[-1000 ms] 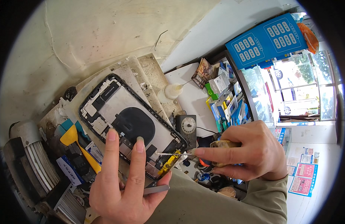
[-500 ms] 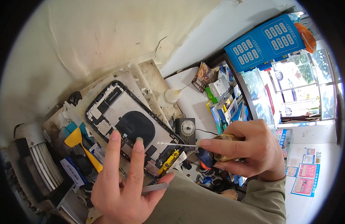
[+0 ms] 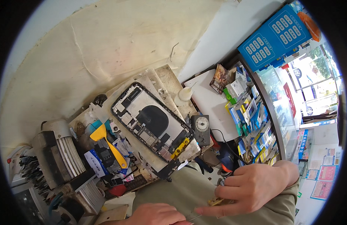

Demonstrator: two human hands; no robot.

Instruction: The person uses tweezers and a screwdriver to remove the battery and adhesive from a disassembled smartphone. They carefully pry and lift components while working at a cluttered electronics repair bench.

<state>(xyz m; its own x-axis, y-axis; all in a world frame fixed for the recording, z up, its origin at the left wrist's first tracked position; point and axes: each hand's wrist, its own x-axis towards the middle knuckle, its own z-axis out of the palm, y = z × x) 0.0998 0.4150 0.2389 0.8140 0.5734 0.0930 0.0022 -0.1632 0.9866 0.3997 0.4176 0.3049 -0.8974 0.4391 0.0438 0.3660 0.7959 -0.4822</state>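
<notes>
An opened smartphone housing lies tilted on the worn work block, with a round black pad, small circuit parts and a yellow strip inside it. A dark flap hangs from its lower end. At the lower right, my right hand is closed around a thin-shafted tool with a yellowish-brown handle. The shaft points left, toward my left hand. That hand is cut off by the lower edge, its fingers curled and partly hidden. Both hands are over my lap, apart from the phone.
Left of the phone lie a yellow plastic scraper and loose phone parts. A ribbed metal device stands farther left. Behind the phone's right side are a white squeeze bottle and a dial box. Small packages crowd the right.
Both hands have withdrawn from the phone toward the lower edge. The tool's shaft has left the phone's lower part and dropped to my left hand. The whole view has shifted.
</notes>
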